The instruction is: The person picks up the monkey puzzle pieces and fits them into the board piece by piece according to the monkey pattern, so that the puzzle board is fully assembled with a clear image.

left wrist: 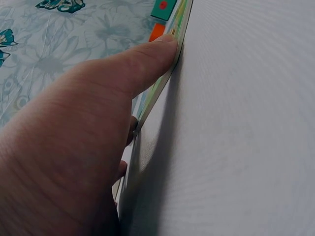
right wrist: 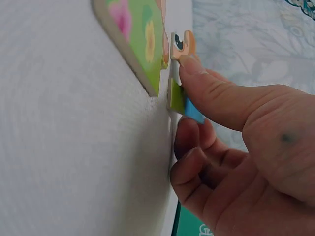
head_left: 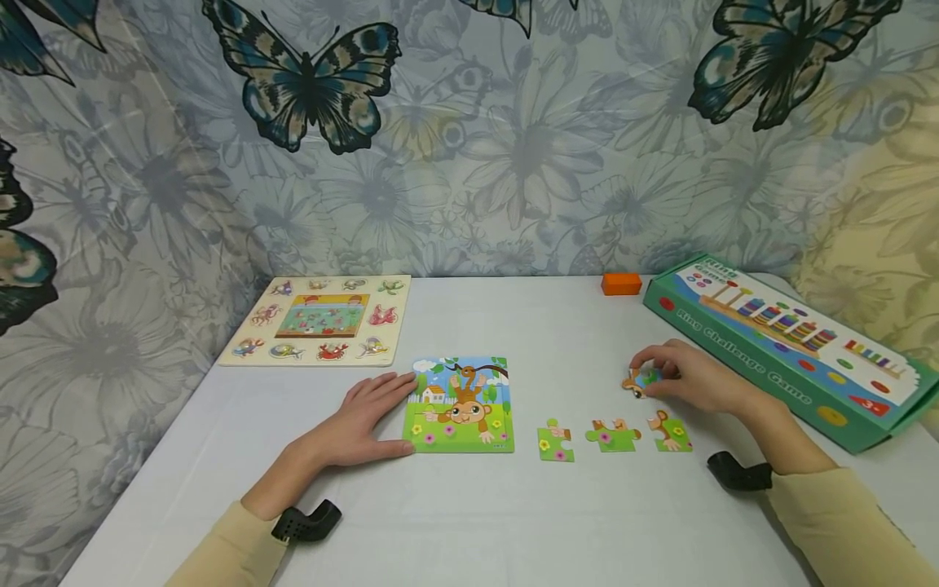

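A square monkey puzzle board (head_left: 458,406) lies on the white table. My left hand (head_left: 364,421) rests flat with its fingers spread, index fingertip and thumb touching the board's left edge; the thumb (left wrist: 147,56) shows there in the left wrist view. To the right, my right hand (head_left: 685,377) pinches a puzzle piece (head_left: 634,383) between thumb and fingers. That piece shows an eye, green and blue in the right wrist view (right wrist: 178,96). Below it three loose puzzle pieces lie in a row: a left one (head_left: 556,443), a middle one (head_left: 614,436) and a right one (head_left: 669,431).
A cream board with sea animals (head_left: 333,352) lies at the back left. An orange block (head_left: 621,284) sits at the back edge. A green Ring Challenge Game box (head_left: 756,359) stands slanted at the right. Butterfly-patterned cloth (head_left: 513,163) hangs behind the table.
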Motion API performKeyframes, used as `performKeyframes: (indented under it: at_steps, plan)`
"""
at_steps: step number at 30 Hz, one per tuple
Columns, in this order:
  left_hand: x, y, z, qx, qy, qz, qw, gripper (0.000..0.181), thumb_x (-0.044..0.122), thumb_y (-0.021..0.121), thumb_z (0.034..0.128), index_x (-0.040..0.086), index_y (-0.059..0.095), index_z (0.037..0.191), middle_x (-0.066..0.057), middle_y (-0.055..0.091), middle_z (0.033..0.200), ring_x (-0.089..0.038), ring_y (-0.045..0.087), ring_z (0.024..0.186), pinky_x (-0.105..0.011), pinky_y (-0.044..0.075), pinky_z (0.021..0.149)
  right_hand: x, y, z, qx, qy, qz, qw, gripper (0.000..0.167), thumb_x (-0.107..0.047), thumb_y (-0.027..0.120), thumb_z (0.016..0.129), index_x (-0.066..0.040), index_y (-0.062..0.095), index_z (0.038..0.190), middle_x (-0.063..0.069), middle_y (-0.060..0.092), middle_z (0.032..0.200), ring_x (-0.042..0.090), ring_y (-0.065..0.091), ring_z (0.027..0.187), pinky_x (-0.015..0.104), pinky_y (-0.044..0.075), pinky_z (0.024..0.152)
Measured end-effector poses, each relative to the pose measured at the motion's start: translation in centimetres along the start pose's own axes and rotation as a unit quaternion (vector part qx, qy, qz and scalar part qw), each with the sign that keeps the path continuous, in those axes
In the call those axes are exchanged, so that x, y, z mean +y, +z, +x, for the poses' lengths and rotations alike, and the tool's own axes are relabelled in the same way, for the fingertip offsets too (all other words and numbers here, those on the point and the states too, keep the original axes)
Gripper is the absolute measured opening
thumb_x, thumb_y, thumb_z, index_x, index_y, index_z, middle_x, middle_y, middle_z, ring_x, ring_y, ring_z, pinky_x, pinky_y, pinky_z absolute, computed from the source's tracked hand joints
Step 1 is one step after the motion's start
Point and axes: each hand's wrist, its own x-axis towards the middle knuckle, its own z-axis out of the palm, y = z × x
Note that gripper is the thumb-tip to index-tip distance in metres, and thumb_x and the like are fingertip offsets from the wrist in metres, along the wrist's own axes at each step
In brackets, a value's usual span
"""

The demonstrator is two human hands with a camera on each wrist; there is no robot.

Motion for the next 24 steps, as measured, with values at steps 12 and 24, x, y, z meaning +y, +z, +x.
performKeyframes:
  at_steps: [12,24]
  plan:
    - [-0.4,0.3,0.0,0.011,0.013,-0.004,0.9998,0.089,0.054,0.072,0.0875,0.008,0.039,0.156,-0.007,0.033,0.162,-0.036,0.022,0.149,-0.059,0.011,0.116,0.2,-0.6,-0.3,-0.022,-0.014,0.058,0.998,0.025,-0.003,0.068,0.095,-0.008,0.067,0.119,0.003,0.056,0.095,0.015,0.052,0.074,0.026,0.047,0.065]
    - [-0.6,0.3,0.0,0.01,0.014,-0.004,0.9998,0.089,0.054,0.071,0.0874,0.01,0.038,0.157,-0.004,0.032,0.163,-0.033,0.021,0.15,-0.058,0.01,0.116,-1.3,-0.4,0.1,-0.027,-0.025,0.083,0.9959,0.023,-0.003,0.064,0.098,-0.007,0.065,0.121,0.006,0.054,0.094,0.021,0.056,0.068,0.027,0.047,0.065]
